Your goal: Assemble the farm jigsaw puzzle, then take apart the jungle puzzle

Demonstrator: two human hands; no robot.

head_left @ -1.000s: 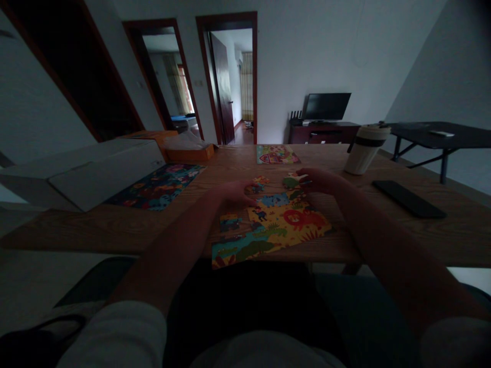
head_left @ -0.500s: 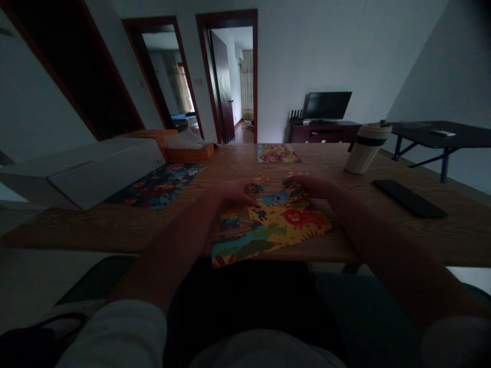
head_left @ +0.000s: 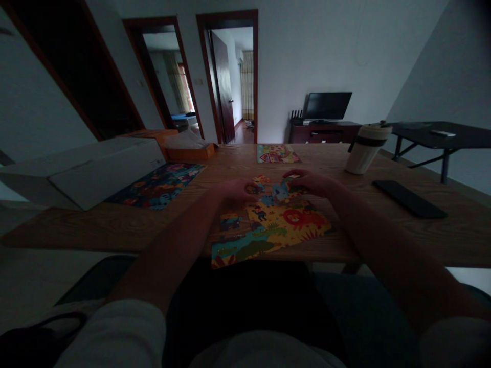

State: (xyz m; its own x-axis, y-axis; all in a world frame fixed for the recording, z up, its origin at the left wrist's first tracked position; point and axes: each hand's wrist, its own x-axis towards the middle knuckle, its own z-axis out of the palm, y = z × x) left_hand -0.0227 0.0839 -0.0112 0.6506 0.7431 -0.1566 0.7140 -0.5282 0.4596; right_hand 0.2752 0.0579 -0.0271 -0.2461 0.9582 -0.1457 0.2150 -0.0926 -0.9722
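Note:
A partly joined jigsaw puzzle (head_left: 276, 227) with a red lion and green crocodiles lies near the table's front edge. My left hand (head_left: 237, 191) is at its upper left, thumb and fingers curled around a small jigsaw piece (head_left: 254, 188). From the right, my right hand (head_left: 312, 182) reaches over the top of the puzzle, fingers bent around a dark green and orange jigsaw piece (head_left: 297, 189). Between the hands lies a blue elephant piece (head_left: 281, 192). An orange piece (head_left: 262, 179) sits just beyond, and a bluish piece (head_left: 230, 221) lies to the left.
A dark patterned sheet (head_left: 164, 186) lies at left beside a long white box (head_left: 103, 171) and an orange box (head_left: 192, 152). Another colourful picture (head_left: 278, 153) is at the far edge. At right stand a lidded cup (head_left: 366, 151) and a flat black object (head_left: 408, 198).
My right hand has lifted slightly and its fingers have shifted. The elephant piece between the hands shows more fully and has moved a little. My left hand stays nearly in place.

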